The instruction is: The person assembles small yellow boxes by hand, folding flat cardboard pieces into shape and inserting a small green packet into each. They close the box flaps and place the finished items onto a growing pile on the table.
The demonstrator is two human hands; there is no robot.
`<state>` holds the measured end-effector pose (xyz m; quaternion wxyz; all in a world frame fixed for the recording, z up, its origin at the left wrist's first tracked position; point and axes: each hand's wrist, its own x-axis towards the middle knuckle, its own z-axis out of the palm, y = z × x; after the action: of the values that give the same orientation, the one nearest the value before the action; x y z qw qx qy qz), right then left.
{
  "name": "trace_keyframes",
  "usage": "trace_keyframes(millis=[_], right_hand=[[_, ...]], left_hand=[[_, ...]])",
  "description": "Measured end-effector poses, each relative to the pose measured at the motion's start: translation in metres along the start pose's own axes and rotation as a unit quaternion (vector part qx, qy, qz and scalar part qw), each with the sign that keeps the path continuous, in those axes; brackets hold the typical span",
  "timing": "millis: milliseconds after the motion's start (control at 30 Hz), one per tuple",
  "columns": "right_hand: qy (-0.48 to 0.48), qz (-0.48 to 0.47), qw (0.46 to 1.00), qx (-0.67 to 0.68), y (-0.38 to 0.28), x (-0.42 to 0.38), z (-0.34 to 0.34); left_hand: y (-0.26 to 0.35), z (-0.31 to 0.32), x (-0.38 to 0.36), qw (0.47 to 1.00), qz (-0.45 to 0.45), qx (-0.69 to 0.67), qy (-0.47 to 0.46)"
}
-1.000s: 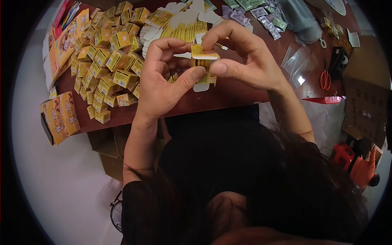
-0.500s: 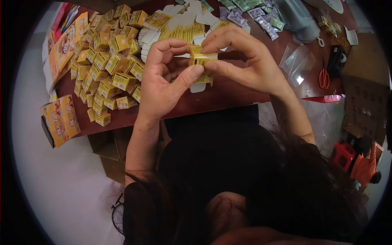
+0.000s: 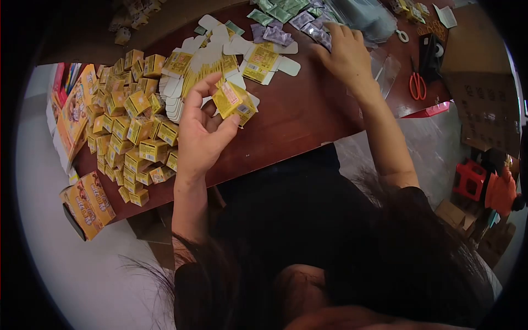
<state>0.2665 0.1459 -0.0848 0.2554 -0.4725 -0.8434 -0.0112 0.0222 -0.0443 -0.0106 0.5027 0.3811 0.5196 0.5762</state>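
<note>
Between the thumb and fingers of my left hand (image 3: pixel 204 129) is a small yellow box (image 3: pixel 234 103), tilted over the table. My right hand (image 3: pixel 347 58) reaches to the purple sachets (image 3: pixel 316 34) at the back of the table; its fingertips touch or hover just over them, and whether they grip one is hidden. Green sachets (image 3: pixel 279 12) lie beside the purple ones. Flattened yellow and white cartons (image 3: pixel 209 69) are fanned out behind my left hand, with an unfolded one (image 3: pixel 259 61) to their right.
Many folded yellow boxes (image 3: pixel 129 129) are piled on the left of the red-brown table (image 3: pixel 297 118). Red-handled scissors (image 3: pixel 417 86), clear plastic bags (image 3: pixel 366 19) and a white ring (image 3: pixel 402 36) lie at the right. An orange printed box (image 3: pixel 88 203) stands at the left edge.
My right hand has let go of the yellow box and moved right and back to the sachets. My left hand keeps the box, now turned and lower. The view has shifted.
</note>
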Motion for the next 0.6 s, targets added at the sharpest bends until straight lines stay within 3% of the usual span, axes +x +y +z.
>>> trace_keyframes(millis=[33, 200, 267, 333, 367, 433, 467, 533, 600], right_hand=[[-0.059, 0.025, 0.996, -0.062, 0.009, -0.002, 0.005], [-0.064, 0.029, 0.995, -0.069, 0.017, -0.006, 0.015], [-0.058, 0.017, 0.995, -0.08, 0.017, -0.002, 0.013], [-0.041, -0.05, 0.994, 0.091, 0.012, 0.004, -0.001], [-0.04, -0.053, 0.993, 0.094, 0.003, 0.007, -0.011], [0.005, -0.254, 0.945, 0.207, -0.033, 0.015, -0.045], [0.004, -0.25, 0.946, 0.209, -0.044, 0.019, -0.054], [-0.005, -0.387, 0.904, 0.182, -0.059, 0.028, -0.066], [-0.036, -0.397, 0.892, 0.216, -0.07, 0.03, -0.071]], left_hand=[[-0.004, -0.001, 0.0, 0.999, -0.024, 0.029, -0.011], [-0.008, -0.001, 0.002, 0.997, -0.044, 0.055, -0.016], [-0.014, -0.004, 0.002, 0.998, -0.01, 0.036, 0.053], [-0.019, -0.008, 0.0, 0.997, -0.008, 0.036, 0.062], [-0.02, -0.008, 0.001, 0.997, -0.006, 0.033, 0.067], [-0.02, -0.004, 0.002, 0.998, -0.014, 0.012, 0.059], [-0.02, -0.001, 0.002, 0.999, -0.019, -0.011, 0.045], [-0.018, 0.002, 0.001, 0.999, -0.037, -0.028, 0.016], [-0.016, 0.005, -0.001, 0.997, -0.052, -0.049, -0.008]])
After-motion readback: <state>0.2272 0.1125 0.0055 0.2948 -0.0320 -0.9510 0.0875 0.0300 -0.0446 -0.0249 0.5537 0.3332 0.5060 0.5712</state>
